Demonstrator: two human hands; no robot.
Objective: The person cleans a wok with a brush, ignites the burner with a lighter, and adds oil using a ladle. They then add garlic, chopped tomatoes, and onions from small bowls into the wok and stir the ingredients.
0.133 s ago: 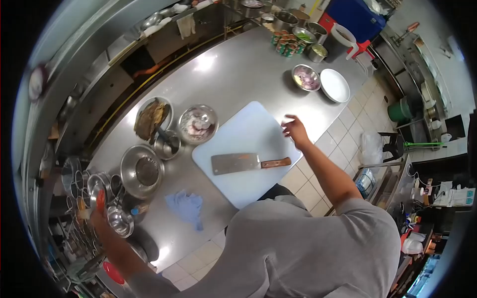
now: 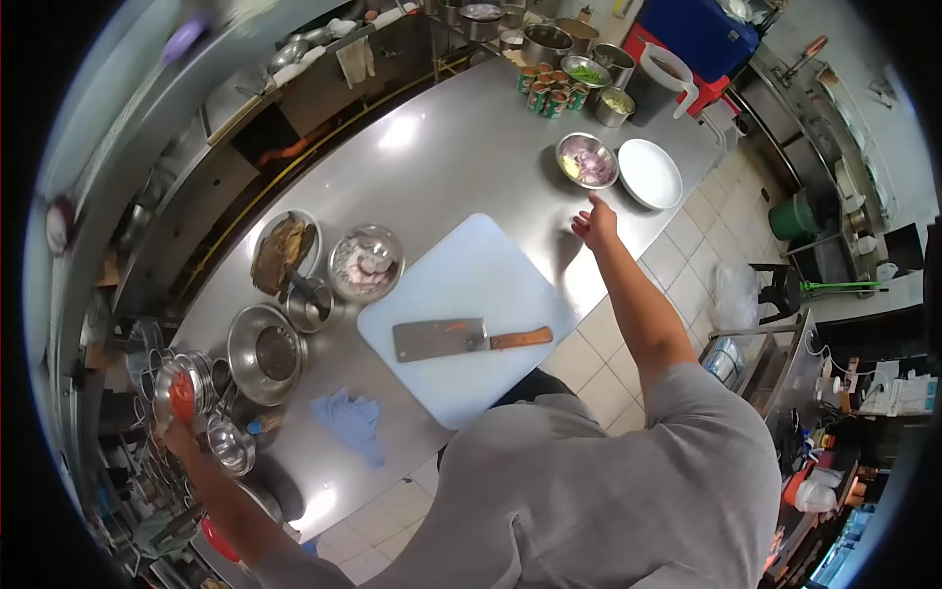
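At the far left my left hand (image 2: pixel 180 437) is closed at the near rim of a small metal bowl (image 2: pixel 162 398) holding orange-red pieces (image 2: pixel 182 395); its fingers are partly hidden. My right hand (image 2: pixel 597 226) is stretched out with nothing in it, fingers loosely bent and apart. Its fingertips come close to a metal bowl of cut purple onion (image 2: pixel 589 163); contact is hard to make out. A cleaver (image 2: pixel 442 340) with orange bits on its blade lies flat on the white cutting board (image 2: pixel 481 255), wooden handle to the right.
Left of the board are a bowl of pale pieces (image 2: pixel 366 263), a plate of dark dried food (image 2: pixel 285 251), a wide metal bowl (image 2: pixel 247 339) and a blue cloth (image 2: pixel 350 424). A white plate (image 2: pixel 650 175), several cans (image 2: pixel 551 90) and pots stand at the far right.
My right hand has reached farther away from me, toward the onion bowl. The orange-red pieces now show in a bowl by my left hand. The view has shifted slightly.
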